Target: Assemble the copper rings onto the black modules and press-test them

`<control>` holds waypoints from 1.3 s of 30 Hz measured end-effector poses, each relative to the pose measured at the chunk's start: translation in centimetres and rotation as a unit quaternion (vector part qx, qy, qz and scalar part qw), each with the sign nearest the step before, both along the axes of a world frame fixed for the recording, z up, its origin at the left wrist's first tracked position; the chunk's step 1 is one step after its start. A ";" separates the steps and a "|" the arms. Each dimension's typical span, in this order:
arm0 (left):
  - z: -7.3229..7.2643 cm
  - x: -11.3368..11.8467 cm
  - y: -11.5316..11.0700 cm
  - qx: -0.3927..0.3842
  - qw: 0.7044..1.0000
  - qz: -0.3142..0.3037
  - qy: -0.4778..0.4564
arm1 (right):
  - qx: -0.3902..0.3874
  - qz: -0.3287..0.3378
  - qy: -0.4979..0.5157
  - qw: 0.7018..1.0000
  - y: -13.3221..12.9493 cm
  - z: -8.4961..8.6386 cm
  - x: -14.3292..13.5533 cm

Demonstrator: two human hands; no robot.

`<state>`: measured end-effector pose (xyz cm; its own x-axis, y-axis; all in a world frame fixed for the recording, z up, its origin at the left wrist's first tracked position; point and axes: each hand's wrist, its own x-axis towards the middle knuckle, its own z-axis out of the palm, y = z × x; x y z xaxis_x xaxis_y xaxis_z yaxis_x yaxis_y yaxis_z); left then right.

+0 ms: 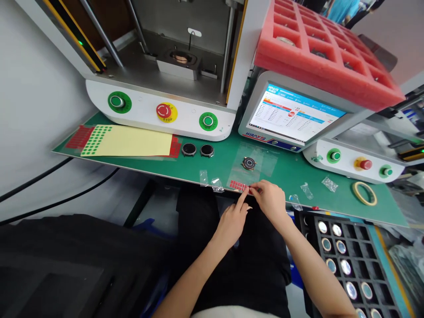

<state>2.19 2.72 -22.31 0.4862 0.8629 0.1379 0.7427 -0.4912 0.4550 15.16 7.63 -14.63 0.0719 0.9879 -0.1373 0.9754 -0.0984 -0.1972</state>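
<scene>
A clear sheet with rows of small red stickers [236, 185] lies at the front edge of the green table. My left hand [233, 221] stretches its index finger onto the right end of the rows, and its other fingers are loosely bent. Beside it, my right hand [270, 201] pinches at a red sticker [250, 190] there, partly hidden by the fingertips. Just behind both hands, a round watch body [249, 163] rests back side up on clear film. Two dark round watch bodies [189, 149] [207, 150] sit farther left.
A press machine [149, 110] with buttons and a screen [291, 117] stand behind. A yellow sheet of green dots [132, 140] lies left. Crumpled clear film [217, 184] and a tape roll [364, 193] are on the table. Right, a black tray [356, 251] holds round parts; red foam [318, 57] tops the screen.
</scene>
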 end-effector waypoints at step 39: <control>11.4 -1.0 -4.8 -0.305 0.756 0.071 -0.575 | 0.075 -0.086 0.775 0.621 -13.0 5.1 0.5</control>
